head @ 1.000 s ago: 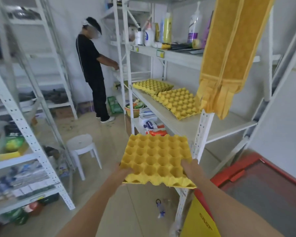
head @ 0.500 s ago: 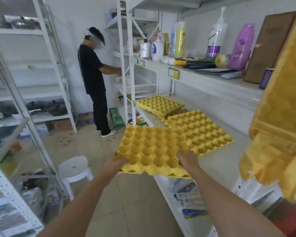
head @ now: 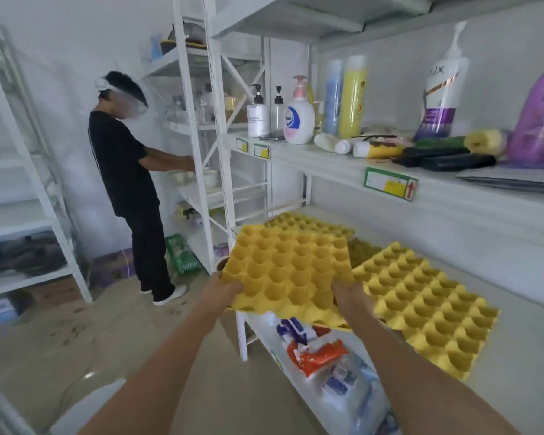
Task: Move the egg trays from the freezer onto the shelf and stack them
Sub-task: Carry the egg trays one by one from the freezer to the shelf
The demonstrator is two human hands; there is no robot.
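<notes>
both hands (head: 220, 293) (head: 352, 296) gripping yellow egg tray (head: 289, 268) by its near edge, seemingly above shelf (head: 515, 340) front lip

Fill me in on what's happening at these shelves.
A person holds a yellow egg tray by its near edge, left hand and right hand gripping it just above the middle shelf. Two more trays already lie there: a near tray and a far tray. A second person in black works at another shelving unit behind.
</notes>
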